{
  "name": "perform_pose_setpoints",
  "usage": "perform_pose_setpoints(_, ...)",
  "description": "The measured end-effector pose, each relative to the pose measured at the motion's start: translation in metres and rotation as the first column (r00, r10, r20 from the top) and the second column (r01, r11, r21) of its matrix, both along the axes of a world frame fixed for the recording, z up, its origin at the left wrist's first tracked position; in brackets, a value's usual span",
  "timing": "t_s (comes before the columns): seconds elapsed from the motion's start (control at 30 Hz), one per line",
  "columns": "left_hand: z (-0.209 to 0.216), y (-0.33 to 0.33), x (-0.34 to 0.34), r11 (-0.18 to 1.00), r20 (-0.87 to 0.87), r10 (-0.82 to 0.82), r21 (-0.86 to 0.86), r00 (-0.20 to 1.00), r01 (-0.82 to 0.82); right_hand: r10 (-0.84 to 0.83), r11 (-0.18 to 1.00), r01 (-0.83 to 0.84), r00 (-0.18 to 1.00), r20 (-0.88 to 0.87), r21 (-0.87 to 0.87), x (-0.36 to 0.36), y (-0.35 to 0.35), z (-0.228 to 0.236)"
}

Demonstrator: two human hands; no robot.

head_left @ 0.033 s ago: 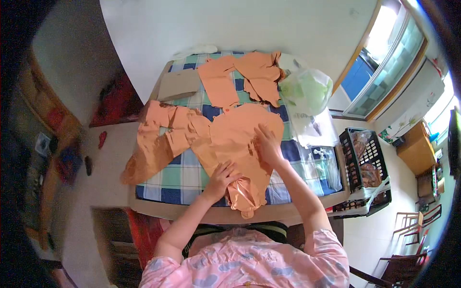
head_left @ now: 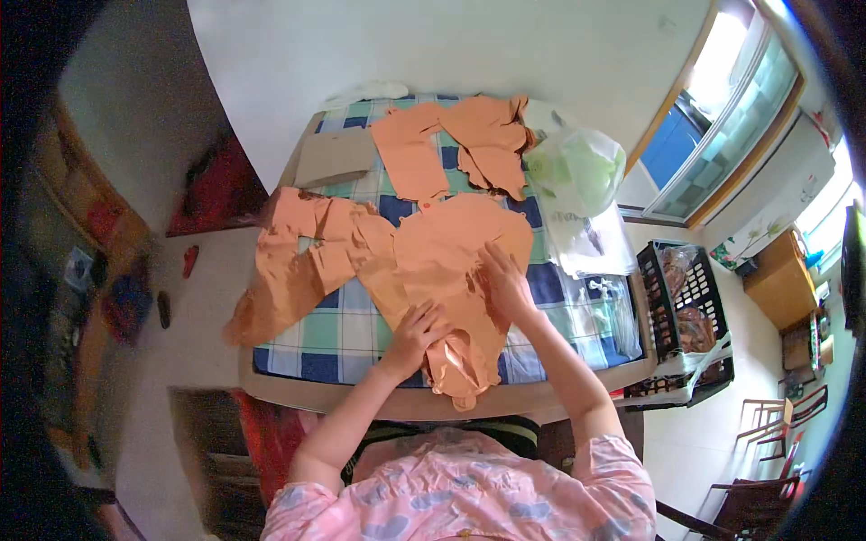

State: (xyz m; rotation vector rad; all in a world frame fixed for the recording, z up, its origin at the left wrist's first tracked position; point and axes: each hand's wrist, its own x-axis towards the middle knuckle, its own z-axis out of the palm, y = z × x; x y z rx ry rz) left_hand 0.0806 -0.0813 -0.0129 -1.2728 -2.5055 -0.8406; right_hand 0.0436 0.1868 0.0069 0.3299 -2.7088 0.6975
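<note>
A large flat foil balloon (head_left: 433,257), shiny copper-pink with small tabs along its edge, lies wrinkled across the near half of the table. My left hand (head_left: 419,339) rests on its narrow lower part, fingers stretched over the foil beside a creased, raised fold (head_left: 451,359). That narrow end hangs slightly over the table's front edge. Further right, my right hand (head_left: 507,285) lies on the balloon's right side with its fingers extended and pressed to the foil. A connected, bent section of the same foil (head_left: 293,270) spreads to the left.
More copper-pink foil pieces (head_left: 410,153) lie toward the back. A grey-beige flat board (head_left: 332,160) sits back left on the checked tablecloth (head_left: 311,361). Clear plastic bags (head_left: 586,243) and a bag with pale green contents (head_left: 577,169) are at right. A black crate (head_left: 681,293) stands beside the table.
My right hand has shifted very slightly on the foil. The left hand and the balloon look almost the same.
</note>
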Motion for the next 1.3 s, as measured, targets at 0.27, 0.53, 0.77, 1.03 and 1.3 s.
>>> perform_pose_setpoints(0.27, 0.003, -0.026, -0.007, 0.934, 0.065, 0.355, 0.001, 0.933, -0.356, -0.065, 0.989, 0.069, 0.997, -0.032, 0.133, 0.052, -0.008, -0.001)
perform_pose_setpoints(0.53, 0.009, -0.017, -0.019, 0.903, 0.101, 0.429, -0.055, 0.898, -0.426, -0.158, 0.969, 0.166, 0.986, -0.059, 0.182, 0.049, -0.007, -0.009)
perform_pose_setpoints(0.77, 0.017, 0.038, -0.060, 0.836, -0.033, 0.548, 0.008, 0.836, -0.548, -0.161, 0.967, 0.172, 0.984, -0.076, 0.190, 0.049, -0.008, -0.009)
perform_pose_setpoints(1.03, 0.015, 0.055, -0.092, 0.842, 0.051, 0.539, -0.022, 0.841, -0.538, -0.160, 0.973, 0.173, 0.982, -0.097, 0.154, 0.051, -0.010, -0.009)
perform_pose_setpoints(1.3, 0.001, 0.004, -0.068, 0.830, 0.067, 0.534, 0.145, 0.843, -0.538, -0.168, 0.973, 0.182, 0.980, -0.106, 0.143, 0.050, -0.008, -0.013)
